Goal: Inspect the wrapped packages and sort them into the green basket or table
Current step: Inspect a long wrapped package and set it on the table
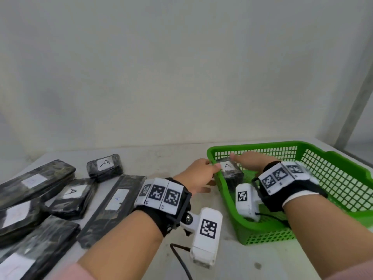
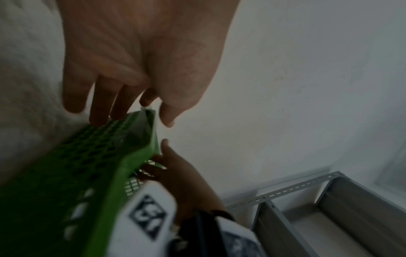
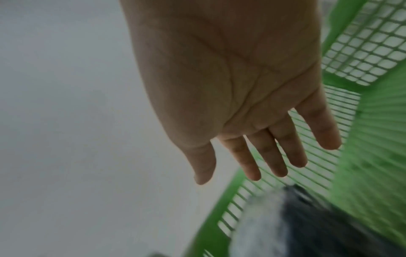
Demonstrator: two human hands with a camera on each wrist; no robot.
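A green mesh basket (image 1: 252, 145) stands on the table at the right. Inside its near-left corner lies a small black wrapped package (image 1: 232, 175) with a white label marked A. My right hand (image 1: 252, 162) hovers over that package with straight, spread fingers and holds nothing; the right wrist view shows this hand (image 3: 252, 139) above the basket (image 3: 373, 156), the package (image 3: 307, 222) blurred beneath it. My left hand (image 1: 198, 174) reaches to the basket's left rim, fingers loosely extended. In the left wrist view its fingers (image 2: 123, 97) sit at the basket (image 2: 110, 173) corner.
Several black wrapped packages with white labels lie on the table at the left, among them a small one marked A (image 1: 105, 167), a flat one (image 1: 70, 196) and a long one (image 1: 115, 207). A grey metal shelf frame (image 2: 307, 191) stands by the wall.
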